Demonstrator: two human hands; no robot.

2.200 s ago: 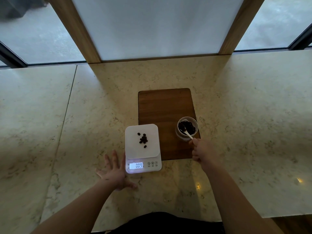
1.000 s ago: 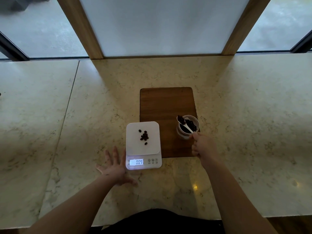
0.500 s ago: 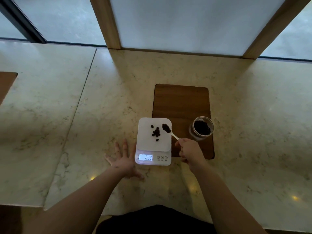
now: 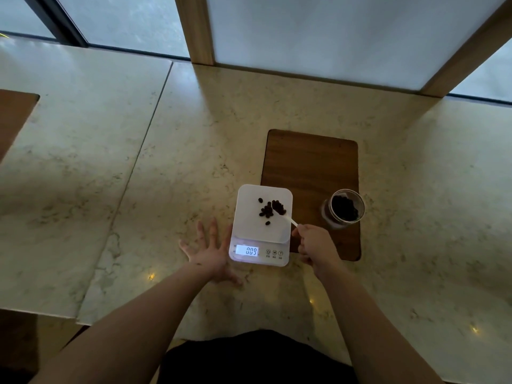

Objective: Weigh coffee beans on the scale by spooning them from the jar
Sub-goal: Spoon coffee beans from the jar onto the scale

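A white digital scale (image 4: 250,230) stands on the marble counter, its lit display reading 009. Several dark coffee beans (image 4: 266,212) lie in a loose pile on its platform. My right hand (image 4: 314,246) grips a white spoon (image 4: 288,217) whose bowl, loaded with beans, rests low over the platform next to the pile. The glass jar (image 4: 345,207), partly full of beans, stands on the wooden board to the right of the scale. My left hand (image 4: 209,254) lies flat on the counter, fingers spread, just left of the scale.
A dark wooden board (image 4: 310,164) lies behind and to the right of the scale. A seam in the marble counter (image 4: 144,151) runs diagonally at left. Wooden window posts (image 4: 198,29) rise at the back. Another brown surface (image 4: 13,117) shows at the far left edge.
My right hand lifted a spoonful of beans out of the jar and carried it left onto the scale's platform. The display rose from 003 to 009. My left hand stayed put.
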